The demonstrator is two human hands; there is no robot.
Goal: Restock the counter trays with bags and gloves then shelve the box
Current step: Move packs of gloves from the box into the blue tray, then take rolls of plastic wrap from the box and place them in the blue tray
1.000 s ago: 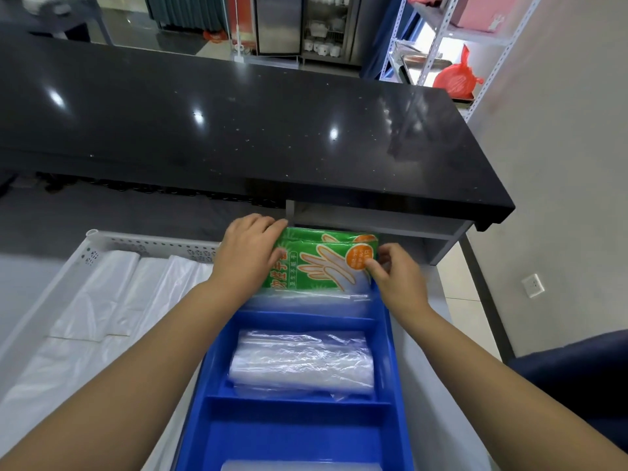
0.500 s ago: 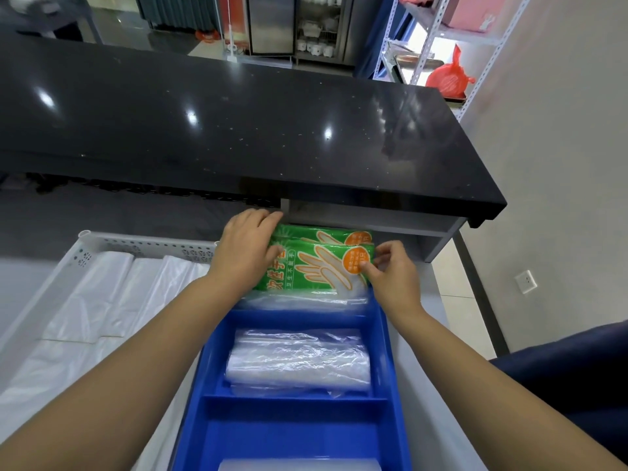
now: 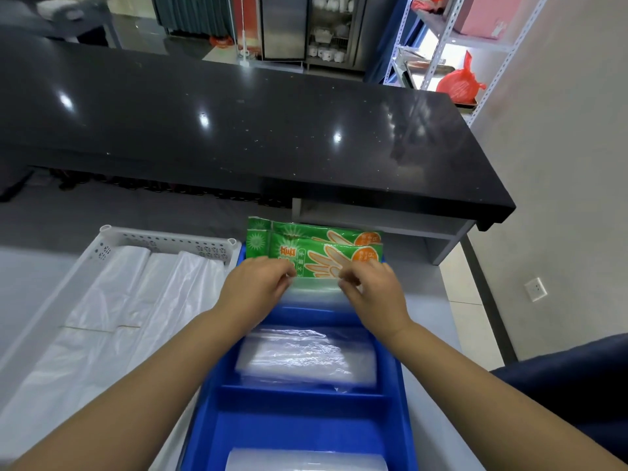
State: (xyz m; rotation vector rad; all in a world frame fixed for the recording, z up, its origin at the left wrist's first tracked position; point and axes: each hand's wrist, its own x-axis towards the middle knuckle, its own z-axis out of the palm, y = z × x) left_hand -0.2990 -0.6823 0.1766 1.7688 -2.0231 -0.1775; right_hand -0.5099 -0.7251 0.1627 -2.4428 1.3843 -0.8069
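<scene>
Two green packs of disposable gloves [image 3: 316,251] lean upright in the far compartment of the blue divided tray [image 3: 306,436]. My left hand [image 3: 258,288] and my right hand [image 3: 372,294] pinch the front pack's near edge, where the green print meets its clear lower part. The middle compartment holds a stack of clear plastic bags [image 3: 306,355]. Another clear stack [image 3: 306,460] shows at the bottom edge. To the left, a white perforated tray [image 3: 163,237] is filled with folded white plastic bags [image 3: 136,300].
A raised black stone counter [image 3: 238,130] overhangs just beyond the trays. Metal shelving [image 3: 438,52] at the back right carries a pink box [image 3: 486,11] and a red bag [image 3: 457,83]. Something dark blue [image 3: 560,385] sits at the right.
Both hands have slid from the sides of the glove packs to the front pack's near edge, uncovering the green packs. The view has tilted slightly.
</scene>
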